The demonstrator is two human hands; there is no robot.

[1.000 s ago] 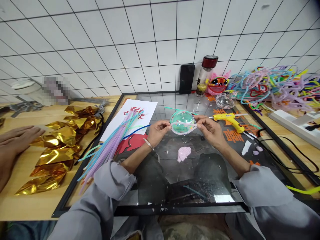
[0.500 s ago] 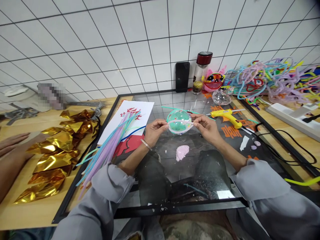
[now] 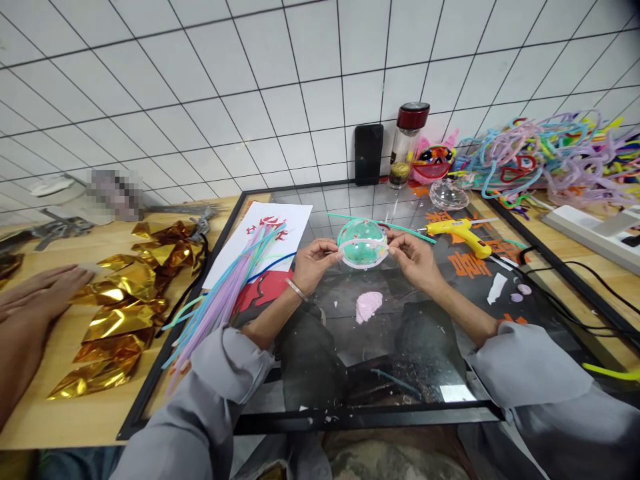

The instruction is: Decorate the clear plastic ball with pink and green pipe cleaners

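Observation:
Between my two hands is a clear round dome (image 3: 359,255) with green inside and a pale rim. A pale pink pipe cleaner (image 3: 364,242) arches across its front. Its left end is pinched by the thumb and fingers of my left hand (image 3: 315,265). At the other end, my right hand (image 3: 416,259) pinches it the same way. Both hands are held close against the dome's sides; whether they also grip its rim I cannot tell. A thin green pipe cleaner (image 3: 420,235) stretches behind the dome and my right hand.
A yellow glue gun (image 3: 467,235) lies on the right with its cord. Pipe cleaners (image 3: 213,310) rest on white paper (image 3: 235,230) at left. Gold foil (image 3: 117,300) and another person's hand (image 3: 45,290) are further left. A bottle (image 3: 403,157) and phone (image 3: 369,155) stand by the wall.
The pale pink pipe cleaner, nearly straight before, now bows upward across the dome. My hands stay pinched at its ends. The view has shifted slightly, and the other person's hand sits nearer the foil.

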